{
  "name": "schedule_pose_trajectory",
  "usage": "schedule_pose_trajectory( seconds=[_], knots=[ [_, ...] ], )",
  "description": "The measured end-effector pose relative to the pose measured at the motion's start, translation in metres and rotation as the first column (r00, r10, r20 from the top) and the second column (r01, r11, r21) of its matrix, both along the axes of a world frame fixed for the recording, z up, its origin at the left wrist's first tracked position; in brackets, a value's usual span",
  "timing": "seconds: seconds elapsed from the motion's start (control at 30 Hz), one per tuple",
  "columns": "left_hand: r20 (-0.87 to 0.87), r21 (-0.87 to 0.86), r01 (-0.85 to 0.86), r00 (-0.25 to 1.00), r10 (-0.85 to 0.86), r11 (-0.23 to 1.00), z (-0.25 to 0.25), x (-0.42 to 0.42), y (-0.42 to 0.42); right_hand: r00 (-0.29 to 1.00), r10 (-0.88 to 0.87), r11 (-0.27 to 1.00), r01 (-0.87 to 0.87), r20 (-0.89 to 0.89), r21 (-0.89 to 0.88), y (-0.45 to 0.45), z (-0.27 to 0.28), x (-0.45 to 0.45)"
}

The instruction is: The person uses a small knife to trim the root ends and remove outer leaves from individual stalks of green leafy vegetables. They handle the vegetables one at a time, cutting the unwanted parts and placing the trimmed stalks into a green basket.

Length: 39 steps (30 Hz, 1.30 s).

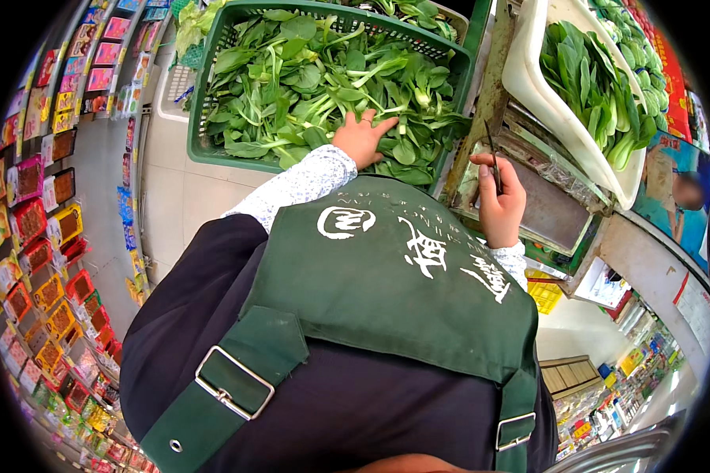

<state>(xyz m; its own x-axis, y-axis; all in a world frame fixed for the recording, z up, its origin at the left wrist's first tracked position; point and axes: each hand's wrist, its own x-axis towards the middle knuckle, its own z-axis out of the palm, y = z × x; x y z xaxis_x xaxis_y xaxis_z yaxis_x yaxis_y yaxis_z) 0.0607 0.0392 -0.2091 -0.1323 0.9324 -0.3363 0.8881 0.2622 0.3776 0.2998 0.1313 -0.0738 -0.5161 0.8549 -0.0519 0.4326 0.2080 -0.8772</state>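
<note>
In front of me stands a green plastic crate [331,164] heaped with loose bok choy and leafy greens [307,83]. My left hand [361,139] reaches over its near rim, fingers spread on the leaves and stems; no plant is plainly gripped. To the right of the crate, my right hand [502,201] is raised and closed around a small, thin, dark knife [494,156], its narrow end pointing up. Part of the knife is hidden by the fingers. Both hands are bare, with white patterned sleeves at the wrists.
At the upper right, a white plastic tub [523,65] holds bok choy heads [594,88]. A worn stand [526,204] is below it. Shelves of packaged snacks [59,230] line the left, beside the tiled floor [195,201]. My green apron [378,284] fills the middle.
</note>
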Motion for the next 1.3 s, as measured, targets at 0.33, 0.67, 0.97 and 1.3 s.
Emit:
schedule_pose_trajectory(
  seconds=[0.33,0.67,0.97,1.3],
  knots=[
    [0.829,-0.115,-0.562,0.4,0.39,0.819,0.031,-0.139,0.011,0.999,0.004,0.997,-0.001,-0.032,0.074,-0.002,0.005,0.001],
    [0.994,0.029,-0.409,0.108,0.017,0.912,0.071,-0.127,0.036,0.998,-0.038,0.998,0.04,-0.043,0.047,-0.002,-0.002,0.006],
    [-0.114,-0.232,-0.329,0.944,0.311,0.915,-0.068,-0.097,-0.013,0.997,-0.066,0.997,0.068,-0.05,0.047,-0.004,-0.006,0.013],
    [0.659,-0.163,-0.4,0.636,0.401,0.902,-0.008,-0.149,-0.014,0.998,-0.023,0.999,0.025,-0.054,0.042,-0.001,-0.003,0.008]
  ],
)
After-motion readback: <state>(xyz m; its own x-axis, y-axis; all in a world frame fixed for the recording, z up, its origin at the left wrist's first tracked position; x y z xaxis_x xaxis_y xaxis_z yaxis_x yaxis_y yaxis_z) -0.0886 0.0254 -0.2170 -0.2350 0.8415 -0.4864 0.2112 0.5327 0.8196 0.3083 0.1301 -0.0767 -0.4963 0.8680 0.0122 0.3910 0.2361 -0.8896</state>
